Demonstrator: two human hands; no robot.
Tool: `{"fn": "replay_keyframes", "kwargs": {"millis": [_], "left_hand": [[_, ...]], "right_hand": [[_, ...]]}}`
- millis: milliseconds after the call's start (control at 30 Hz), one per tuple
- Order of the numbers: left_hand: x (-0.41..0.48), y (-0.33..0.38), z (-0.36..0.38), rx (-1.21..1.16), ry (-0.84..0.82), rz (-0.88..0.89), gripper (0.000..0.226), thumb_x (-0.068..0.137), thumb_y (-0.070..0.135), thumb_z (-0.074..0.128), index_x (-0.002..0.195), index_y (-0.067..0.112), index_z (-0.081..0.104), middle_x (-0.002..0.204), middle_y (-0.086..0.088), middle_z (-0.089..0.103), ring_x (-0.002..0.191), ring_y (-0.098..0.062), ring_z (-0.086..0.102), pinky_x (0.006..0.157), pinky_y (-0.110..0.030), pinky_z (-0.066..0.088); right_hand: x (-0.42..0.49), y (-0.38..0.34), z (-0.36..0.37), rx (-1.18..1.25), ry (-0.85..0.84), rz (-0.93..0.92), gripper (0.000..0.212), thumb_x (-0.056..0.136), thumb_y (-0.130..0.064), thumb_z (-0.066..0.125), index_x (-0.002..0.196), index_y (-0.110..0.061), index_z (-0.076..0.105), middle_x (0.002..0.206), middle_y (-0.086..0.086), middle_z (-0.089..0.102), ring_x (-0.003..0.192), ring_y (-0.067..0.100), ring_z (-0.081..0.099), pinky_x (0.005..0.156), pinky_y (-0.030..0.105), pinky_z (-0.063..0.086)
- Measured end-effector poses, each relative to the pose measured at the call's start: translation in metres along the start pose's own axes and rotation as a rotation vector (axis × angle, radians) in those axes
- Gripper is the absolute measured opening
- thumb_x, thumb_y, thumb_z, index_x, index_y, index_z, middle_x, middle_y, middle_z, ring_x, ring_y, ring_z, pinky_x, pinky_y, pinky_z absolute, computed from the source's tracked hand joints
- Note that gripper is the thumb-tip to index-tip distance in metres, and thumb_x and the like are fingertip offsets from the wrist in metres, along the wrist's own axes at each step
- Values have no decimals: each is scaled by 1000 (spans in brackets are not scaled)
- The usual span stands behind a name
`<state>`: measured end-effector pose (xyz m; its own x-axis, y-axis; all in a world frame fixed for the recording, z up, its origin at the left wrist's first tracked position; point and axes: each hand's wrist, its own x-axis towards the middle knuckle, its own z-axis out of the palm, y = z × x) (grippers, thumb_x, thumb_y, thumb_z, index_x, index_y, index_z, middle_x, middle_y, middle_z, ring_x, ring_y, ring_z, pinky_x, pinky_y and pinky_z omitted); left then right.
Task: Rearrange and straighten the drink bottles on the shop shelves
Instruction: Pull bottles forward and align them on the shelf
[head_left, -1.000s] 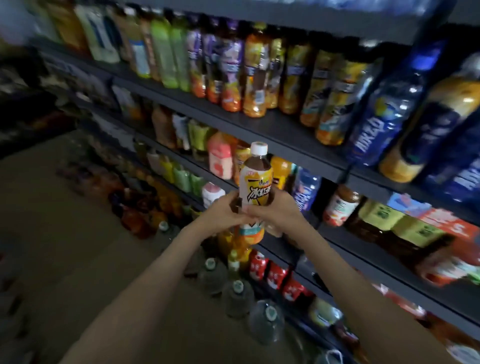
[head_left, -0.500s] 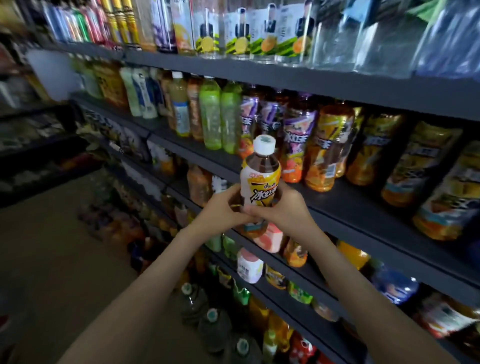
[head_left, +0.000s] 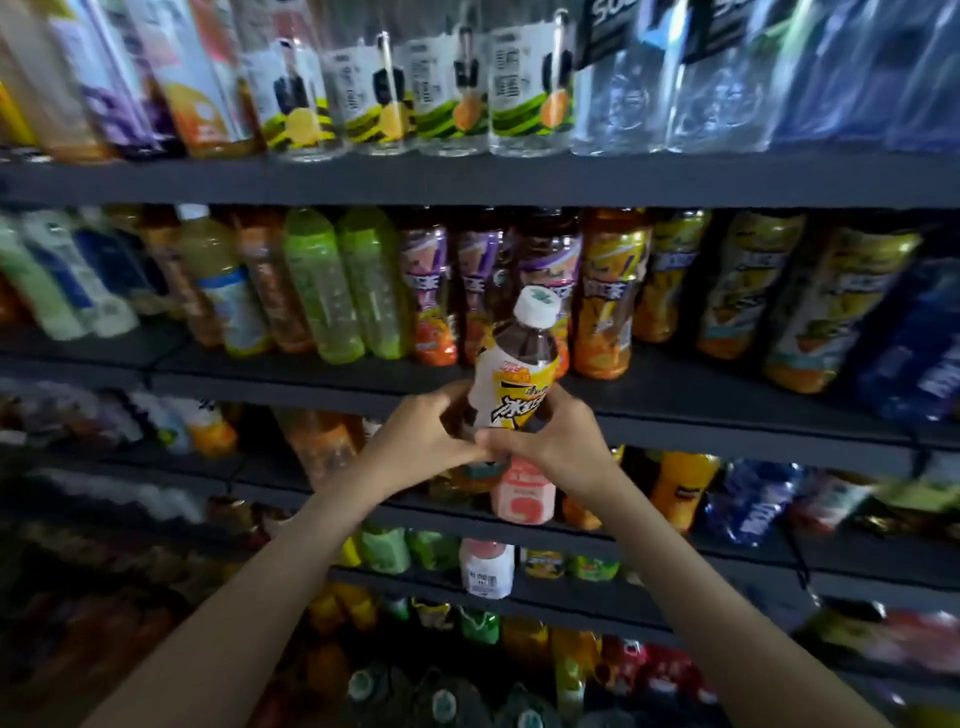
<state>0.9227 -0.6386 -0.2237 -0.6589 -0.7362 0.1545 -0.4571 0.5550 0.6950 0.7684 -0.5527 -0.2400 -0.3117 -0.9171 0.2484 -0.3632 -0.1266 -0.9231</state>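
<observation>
**Tea bottle held in both hands before the middle shelf**

Two bare forearms reach up from the bottom of the view and meet at a tea bottle (head_left: 519, 379) with a yellow-and-white label, dark drink and a white cap (head_left: 537, 306). The left hand (head_left: 421, 441) grips its lower part from the left, fingers (head_left: 441, 402) curled round it. The right hand (head_left: 558, 441) grips it from the right, its fingers likewise clamped on it, and the two thumbs meet in front of the bottle, under the label. The tea bottle is nearly upright, tipped slightly to the right, held in front of the dark edge of the middle shelf (head_left: 727, 431); the hands hide most of its base. Just below the tea bottle, on the next shelf down, stands a pink bottle (head_left: 522, 501). Right behind it on the middle shelf are purple-labelled bottles (head_left: 431, 291), with an orange-labelled bottle (head_left: 605, 306) to its right and two pale green bottles (head_left: 322, 291) to its left. Well above it, the top shelf (head_left: 467, 182) carries clear bottles (head_left: 452, 93) with green and yellow striped labels
</observation>
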Motion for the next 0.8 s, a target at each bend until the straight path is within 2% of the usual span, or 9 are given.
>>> {"fn": "replay_keyframes", "kwargs": {"millis": [67,133,333,433,500,567,600,700,800], "left_hand": [[9,5,6,-10,-55,81,61,68,29,81,124,31,57,101,19,61,98,0,57,66,-2,37],[18,15,15,-42,-117,159,61,69,30,81,125,33,56,102,21,60,97,3,55,66,1,38],[36,47,47,-235,-284,271,53,72,29,81,117,40,55,105,22,64,99,7,59,78,-7,46],[44,61,59,-290,-338,318,60,74,30,79,127,31,52,113,17,64,105,5,59,85,-13,48],[48,72,64,-258,-332,367,61,77,31,77,130,26,49,113,19,59,102,9,57,82,-6,44],[52,78,69,-156,-216,446,60,81,33,72,134,20,47,118,17,51,105,12,49,85,-2,36],[54,79,72,-59,-77,508,59,83,35,69,135,17,47,126,11,49,114,5,45,92,-6,34],[70,75,83,200,384,653,55,87,30,63,134,9,47,139,-14,44,129,-26,39,106,-35,35],[90,75,96,405,562,595,70,82,17,70,143,12,36,146,-23,32,137,-37,23,112,-54,27]], "right_hand": [[-10,1,-6,-6,95,17,50,64,-28,86,106,-21,61,95,-16,68,90,-8,61,73,8,47],[-20,0,-15,-22,182,33,50,64,-28,86,108,-18,62,94,-14,69,89,-5,63,73,8,47],[-42,-8,-53,-82,373,66,38,66,-25,85,97,-27,64,88,-17,70,85,-5,65,70,11,49],[-47,-10,-72,-101,437,70,37,65,-26,86,97,-24,66,89,-14,72,85,-2,66,73,18,53],[-48,-10,-83,-99,473,68,39,66,-25,84,100,-20,65,91,-11,72,85,0,67,73,19,54],[-47,-9,-94,-110,528,61,37,68,-25,82,101,-19,65,91,-12,72,84,0,67,71,19,55],[-46,-8,-101,-121,558,55,37,69,-25,81,102,-17,64,92,-11,71,85,1,67,72,20,55],[-39,-3,-126,-147,629,65,40,72,-28,79,106,-16,63,97,-9,71,90,4,67,75,23,56],[-30,2,-148,-232,667,95,41,73,-31,79,106,-16,61,97,-8,69,89,4,65,69,15,51]]}}
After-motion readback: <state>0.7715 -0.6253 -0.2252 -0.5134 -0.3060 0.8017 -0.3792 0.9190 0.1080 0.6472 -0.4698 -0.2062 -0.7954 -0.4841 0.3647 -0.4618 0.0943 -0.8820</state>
